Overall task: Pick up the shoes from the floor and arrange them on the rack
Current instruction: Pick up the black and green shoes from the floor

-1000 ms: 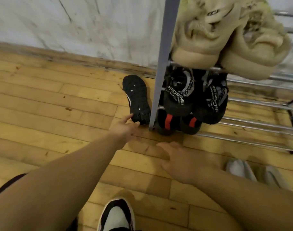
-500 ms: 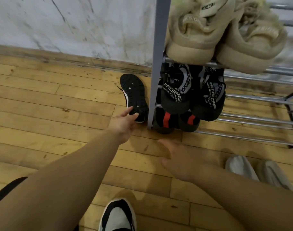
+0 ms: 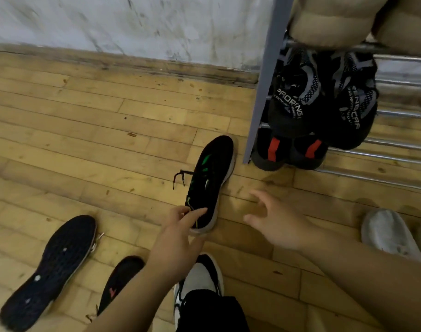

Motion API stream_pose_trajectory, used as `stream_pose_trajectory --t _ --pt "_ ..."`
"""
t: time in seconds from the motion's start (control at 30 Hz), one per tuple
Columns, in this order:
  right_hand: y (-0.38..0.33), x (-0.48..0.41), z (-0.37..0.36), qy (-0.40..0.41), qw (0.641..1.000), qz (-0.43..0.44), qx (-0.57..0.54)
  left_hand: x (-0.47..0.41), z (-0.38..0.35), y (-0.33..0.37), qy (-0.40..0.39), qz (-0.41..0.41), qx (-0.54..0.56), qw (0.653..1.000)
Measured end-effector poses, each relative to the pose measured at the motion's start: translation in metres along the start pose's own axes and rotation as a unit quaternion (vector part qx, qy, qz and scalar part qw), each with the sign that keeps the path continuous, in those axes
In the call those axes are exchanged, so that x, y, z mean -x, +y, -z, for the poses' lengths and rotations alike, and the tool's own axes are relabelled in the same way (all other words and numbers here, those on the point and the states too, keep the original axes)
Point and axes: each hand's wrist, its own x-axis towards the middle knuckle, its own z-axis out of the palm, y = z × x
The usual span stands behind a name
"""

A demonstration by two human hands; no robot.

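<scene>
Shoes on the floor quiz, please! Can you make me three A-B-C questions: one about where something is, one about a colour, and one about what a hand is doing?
1. Where is the black shoe with green marks?
A on the top shelf
B on the floor beside the rack post
C in a hand

2. What colour are the stripes on the bottom-shelf shoes?
A blue
B yellow
C red

3. How is the right hand?
A open, holding nothing
B gripping a shoe
C a tight fist

Answers: B, it stands on the boards next to the grey post; C, each heel shows a red stripe; A, its fingers are spread over bare floor.
</scene>
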Motion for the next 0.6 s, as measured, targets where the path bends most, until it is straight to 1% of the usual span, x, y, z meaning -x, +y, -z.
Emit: stream_pose_trajectory --t 0.03,0.07,0.17,0.27,0.37,0.43,0.5,0.6 --pt "-0.002 -0.001 -0.004 -0.007 1.0 -0.005 -0.004 -0.002 -0.004 -0.004 0.006 0.05 0.025 0.998" --pt "-0.004 -0.003 -0.008 -0.015 1.0 -0.01 -0.008 -0.006 -0.008 -0.006 0.011 0.08 0.062 0.995" --pt "-0.014 -0.014 -0.022 -0.034 0.997 -0.037 -0.064 -0.024 -0.015 -0.004 0.013 0.114 0.153 0.982" --pt "-0.024 -0.031 -0.032 -0.024 0.99 -0.055 -0.124 -0.031 -0.02 -0.002 0.015 0.129 0.222 0.966" --pt "-0.032 -0.045 -0.035 -0.02 0.974 -0.04 -0.222 -0.026 -0.028 0.005 -0.045 0.114 0.283 0.951" --pt "-0.035 -0.047 -0.035 -0.014 0.97 -0.046 -0.239 -0.019 -0.033 0.007 -0.062 0.109 0.321 0.939" --pt "-0.038 -0.045 -0.036 0.008 0.974 -0.034 -0.225 -0.011 -0.028 0.008 -0.038 0.117 0.355 0.927" --pt "-0.05 -0.04 -0.047 0.044 0.974 0.0 -0.221 0.006 -0.009 0.011 0.019 0.115 0.378 0.918"
